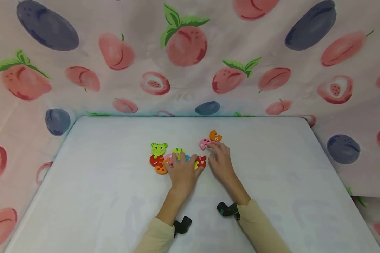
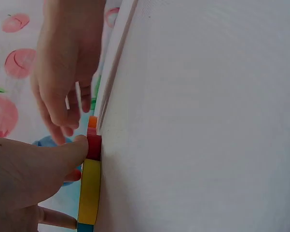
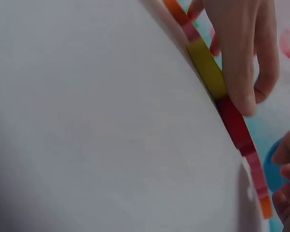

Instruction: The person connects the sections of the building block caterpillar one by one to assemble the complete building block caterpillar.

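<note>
Flat colourful puzzle pieces form a joined caterpillar on the table, with a green smiling head (image 1: 158,149) at its left end. A numbered red piece (image 1: 155,160) and an orange dotted piece (image 1: 161,169) sit below the head. My left hand (image 1: 181,175) lies over the middle of the row with fingers spread, hiding part of it. Its thumb touches a red piece (image 2: 94,147) at the row's right end, beside a yellow piece (image 2: 89,191). My right hand (image 1: 222,162) reaches to a loose pink dotted piece (image 1: 204,143), fingertips at its edge, thumb apart from it.
An orange piece (image 1: 215,136) marked 10 lies just beyond the pink one. The white table (image 1: 91,196) extends around the pieces, its far edge meeting a fruit-print cloth (image 1: 183,95). Each wrist wears a black camera mount (image 1: 182,225).
</note>
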A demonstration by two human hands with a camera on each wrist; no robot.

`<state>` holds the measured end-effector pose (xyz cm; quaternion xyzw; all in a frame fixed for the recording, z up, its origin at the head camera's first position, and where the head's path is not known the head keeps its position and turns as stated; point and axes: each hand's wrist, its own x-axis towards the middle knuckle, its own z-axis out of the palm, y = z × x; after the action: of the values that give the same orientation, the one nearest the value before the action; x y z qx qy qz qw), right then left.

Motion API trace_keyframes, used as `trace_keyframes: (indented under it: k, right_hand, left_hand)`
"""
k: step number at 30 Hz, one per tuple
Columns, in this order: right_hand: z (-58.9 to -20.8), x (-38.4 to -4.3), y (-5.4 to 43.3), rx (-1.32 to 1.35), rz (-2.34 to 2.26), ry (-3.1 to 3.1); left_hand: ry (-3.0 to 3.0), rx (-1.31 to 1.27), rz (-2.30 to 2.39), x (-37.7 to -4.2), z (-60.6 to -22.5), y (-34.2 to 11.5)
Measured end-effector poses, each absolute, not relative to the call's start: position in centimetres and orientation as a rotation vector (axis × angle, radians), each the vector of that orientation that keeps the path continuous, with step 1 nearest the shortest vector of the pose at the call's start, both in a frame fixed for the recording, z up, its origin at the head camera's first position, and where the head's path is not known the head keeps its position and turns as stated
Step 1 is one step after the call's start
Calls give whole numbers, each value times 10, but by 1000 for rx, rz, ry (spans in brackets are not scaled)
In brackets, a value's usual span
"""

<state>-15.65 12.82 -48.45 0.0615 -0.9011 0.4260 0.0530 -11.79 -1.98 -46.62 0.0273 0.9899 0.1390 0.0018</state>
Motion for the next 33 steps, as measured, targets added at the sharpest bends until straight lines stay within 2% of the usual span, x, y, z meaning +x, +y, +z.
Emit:
trace_keyframes:
  k: [6, 13, 23, 33]
  right_hand:
    - [-474, -174, 133, 494, 1031, -2752]
    - [-472, -179, 132, 575, 808, -2910]
    - [-472, -158, 140, 313, 726, -2999]
    - [-487, -138, 144, 199, 1211, -2893]
  left_hand:
    - [3106, 80, 414, -118, -467, -19]
    - [3100, 73, 369, -117, -467, -19]
    - [3061, 93, 411, -117, -465, -19]
    - [3047, 147, 463, -118, -467, -23]
